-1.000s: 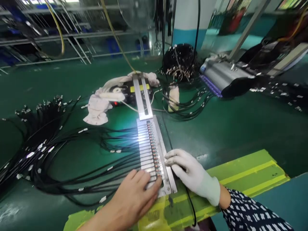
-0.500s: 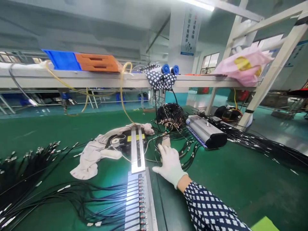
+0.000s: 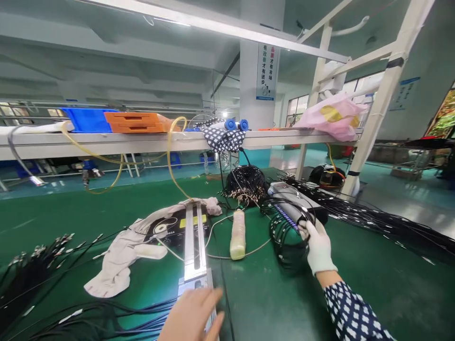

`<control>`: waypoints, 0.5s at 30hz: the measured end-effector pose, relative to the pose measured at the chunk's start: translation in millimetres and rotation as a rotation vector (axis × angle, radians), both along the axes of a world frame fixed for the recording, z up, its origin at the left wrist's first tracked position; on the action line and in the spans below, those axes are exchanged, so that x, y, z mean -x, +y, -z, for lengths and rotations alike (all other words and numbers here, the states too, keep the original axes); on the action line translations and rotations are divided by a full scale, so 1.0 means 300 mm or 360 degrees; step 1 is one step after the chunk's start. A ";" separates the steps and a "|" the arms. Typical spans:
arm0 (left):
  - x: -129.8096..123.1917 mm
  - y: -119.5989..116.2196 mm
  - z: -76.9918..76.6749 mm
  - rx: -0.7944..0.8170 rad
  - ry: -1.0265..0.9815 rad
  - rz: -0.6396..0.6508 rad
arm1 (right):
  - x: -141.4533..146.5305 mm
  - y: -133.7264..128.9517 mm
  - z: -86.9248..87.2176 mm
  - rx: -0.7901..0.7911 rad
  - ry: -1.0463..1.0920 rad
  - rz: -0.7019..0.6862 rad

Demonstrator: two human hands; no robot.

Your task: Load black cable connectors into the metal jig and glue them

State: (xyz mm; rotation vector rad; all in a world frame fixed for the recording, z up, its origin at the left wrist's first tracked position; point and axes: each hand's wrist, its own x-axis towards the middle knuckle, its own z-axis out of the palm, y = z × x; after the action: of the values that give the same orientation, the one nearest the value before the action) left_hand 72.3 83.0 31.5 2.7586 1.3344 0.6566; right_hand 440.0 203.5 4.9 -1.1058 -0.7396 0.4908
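Observation:
My right hand (image 3: 319,248), in a white glove, is closed around a bunch of black cables (image 3: 284,237). The cables hang in loops beside a silver box-shaped device (image 3: 296,196). My bare left hand (image 3: 194,315), slightly blurred, hovers at the bottom over a metal fixture strip (image 3: 195,244), its fingers stretched out and apart. Most of the strip's row of cable ends is hidden behind that hand. Between the hands lies a cream, taped cylinder (image 3: 238,237), with a thin cord near its far end. Farther back sits a coil of black cables (image 3: 246,182) with copper-coloured tips.
A crumpled pale cloth (image 3: 113,265) partly covers a black device (image 3: 174,229) with a yellow label. Loose black cables (image 3: 39,270) lie at the left, and a long bundle (image 3: 373,222) at the right. A white shelf (image 3: 142,142) crosses behind, carrying orange trays (image 3: 135,122).
My right hand has moved right, off the cream cylinder, and now grips the black cables, lifting them into loops. My left hand has come into view at the bottom. The view has tilted up slightly.

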 end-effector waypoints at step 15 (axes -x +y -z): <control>-0.244 0.285 0.003 0.0509 -0.0454 -0.0350 | -0.155 -0.008 0.212 0.0076 0.0645 0.0130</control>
State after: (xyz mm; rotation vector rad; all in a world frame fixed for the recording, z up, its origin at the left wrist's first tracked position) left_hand 145.5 168.5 30.6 2.1987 1.5308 0.7365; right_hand 486.4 201.0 -58.6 -1.0337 -0.3285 0.6414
